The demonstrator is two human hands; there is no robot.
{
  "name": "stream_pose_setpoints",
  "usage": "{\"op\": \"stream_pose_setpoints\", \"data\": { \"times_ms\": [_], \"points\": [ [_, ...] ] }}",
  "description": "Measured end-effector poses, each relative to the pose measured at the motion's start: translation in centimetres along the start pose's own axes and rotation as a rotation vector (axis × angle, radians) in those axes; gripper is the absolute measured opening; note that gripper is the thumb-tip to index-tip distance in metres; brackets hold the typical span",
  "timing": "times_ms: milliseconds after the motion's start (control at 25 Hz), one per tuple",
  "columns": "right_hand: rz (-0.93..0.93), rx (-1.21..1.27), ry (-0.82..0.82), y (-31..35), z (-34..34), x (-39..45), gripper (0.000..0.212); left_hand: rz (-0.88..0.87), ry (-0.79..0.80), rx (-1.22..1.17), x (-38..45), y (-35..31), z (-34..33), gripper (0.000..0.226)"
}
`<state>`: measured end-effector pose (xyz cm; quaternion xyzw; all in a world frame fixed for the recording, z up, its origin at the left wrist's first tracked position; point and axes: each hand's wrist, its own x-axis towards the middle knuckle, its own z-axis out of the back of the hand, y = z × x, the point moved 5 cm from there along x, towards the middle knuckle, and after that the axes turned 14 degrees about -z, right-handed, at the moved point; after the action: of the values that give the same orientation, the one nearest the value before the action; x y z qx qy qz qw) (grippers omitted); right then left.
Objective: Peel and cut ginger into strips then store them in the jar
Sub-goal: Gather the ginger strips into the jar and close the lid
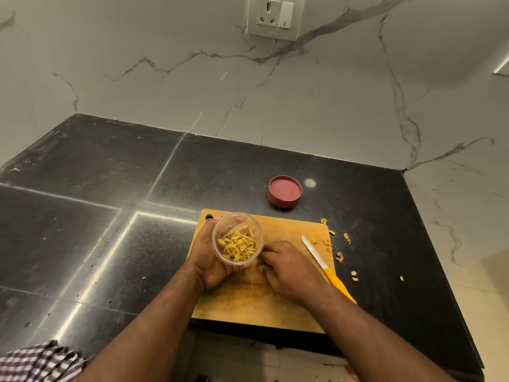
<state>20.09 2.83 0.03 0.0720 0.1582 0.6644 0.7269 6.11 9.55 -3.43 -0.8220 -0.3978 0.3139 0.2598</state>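
Observation:
A clear jar [237,238] holding yellow ginger strips [239,245] is tilted toward me above the wooden cutting board [281,296]. My left hand [209,260] grips the jar from the left and below. My right hand [289,267] is on the board just right of the jar, fingers curled down at the board's surface; whether they pinch any ginger is hidden. A knife [327,270] with a yellow handle and white blade lies on the board's right side, beside my right wrist.
The jar's red lid [285,191] lies upside down on the black counter [110,216] behind the board. Ginger peel scraps [340,256] are scattered right of the board. Marble wall with a socket [275,16] stands behind; the counter's front edge is near my arms.

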Motion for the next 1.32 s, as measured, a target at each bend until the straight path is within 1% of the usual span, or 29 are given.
{"op": "stream_pose_setpoints", "data": {
  "times_ms": [120, 240, 360, 440, 560, 640, 720, 800, 880, 920, 1000, 1080, 1240, 1320],
  "points": [
    [-0.011, -0.019, -0.056, -1.2, 0.5, -1.0, 0.029, 0.002, -0.006, 0.023, 0.2, 0.2, 0.3, 0.071],
    [-0.058, 0.041, -0.093, -1.9, 1.2, -0.9, 0.028, -0.008, -0.006, 0.011, 0.5, 0.3, 0.6, 0.071],
    [0.049, 0.002, -0.038, 0.1, 0.3, -1.0, 0.033, -0.011, -0.009, 0.014, 0.5, 0.3, 0.5, 0.070],
    [0.075, -0.032, -0.050, 0.7, -0.1, -1.4, 0.032, -0.010, -0.017, 0.019, 0.6, 0.3, 0.6, 0.070],
    [0.005, -0.030, -0.096, -1.2, 0.0, -1.9, 0.028, -0.011, -0.021, 0.026, 0.5, 0.4, 0.7, 0.070],
    [-0.064, 0.050, -0.143, -2.5, 0.5, -2.1, 0.026, -0.015, -0.025, 0.025, 0.5, 0.4, 0.7, 0.070],
    [-0.133, 0.090, -0.145, -3.2, 0.8, -2.0, 0.033, -0.011, -0.025, 0.024, 0.5, 0.4, 0.6, 0.070],
    [-0.164, 0.051, -0.082, -2.9, -0.2, -2.3, 0.043, -0.001, -0.025, 0.027, 0.5, 0.5, 0.6, 0.070],
    [-0.154, 0.007, -0.033, -2.2, -1.6, -3.3, 0.050, 0.006, -0.029, 0.024, 0.6, 0.5, 0.7, 0.070],
    [-0.119, -0.014, -0.050, -1.9, -1.9, -3.8, 0.049, 0.007, -0.029, 0.022, 0.7, 0.5, 0.7, 0.070],
    [-0.036, -0.037, -0.113, -1.5, -2.0, -4.5, 0.041, 0.007, -0.029, 0.020, 0.6, 0.5, 0.7, 0.069],
    [-0.012, -0.045, -0.156, -1.9, -1.5, -4.6, 0.035, 0.004, -0.030, 0.022, 0.6, 0.5, 0.6, 0.068],
    [-0.059, -0.141, -0.127, -2.6, -1.7, -5.6, 0.039, -0.005, -0.034, 0.021, 0.6, 0.4, 0.6, 0.066],
    [-0.047, -0.204, -0.124, -2.4, -1.9, -6.1, 0.041, -0.008, -0.038, 0.015, 0.6, 0.5, 0.7, 0.065]
  ]
}}
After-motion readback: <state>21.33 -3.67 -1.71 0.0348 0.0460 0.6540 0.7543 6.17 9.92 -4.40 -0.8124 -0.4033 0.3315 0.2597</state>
